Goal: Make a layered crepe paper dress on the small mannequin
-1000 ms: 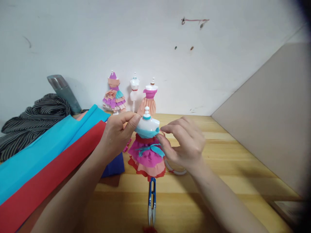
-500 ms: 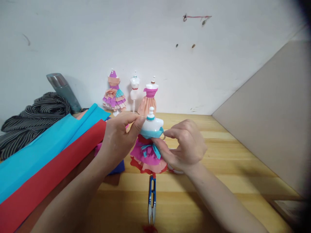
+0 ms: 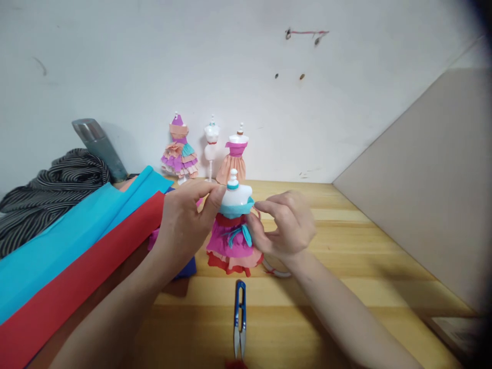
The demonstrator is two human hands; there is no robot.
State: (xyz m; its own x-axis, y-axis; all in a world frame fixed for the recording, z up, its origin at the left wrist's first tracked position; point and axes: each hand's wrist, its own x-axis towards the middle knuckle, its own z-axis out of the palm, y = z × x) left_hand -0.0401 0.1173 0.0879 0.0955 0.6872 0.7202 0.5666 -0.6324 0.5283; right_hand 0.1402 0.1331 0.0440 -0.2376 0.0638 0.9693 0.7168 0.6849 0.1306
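A small white dress form stands before me. Its skirt has magenta, peach and red crepe paper layers, with a blue bow at the front. A light-blue crepe paper strip wraps around its chest. My left hand pinches the strip at the form's left shoulder, thumb against forefinger. On the other side is my right hand, its forefinger and thumb tips apart near the strip's right end, the other fingers curled. Blue-handled thread snips lie in front, blades toward me.
Blue crepe paper and red crepe paper lie at left, beside a striped cloth and a bottle. Three other dress forms, including a bare one, stand by the wall. A pale ring lies right of the skirt.
The dress form has shifted slightly left in view, and my right hand has moved left with it. My left hand keeps its pinch. More of the blue bow shows.
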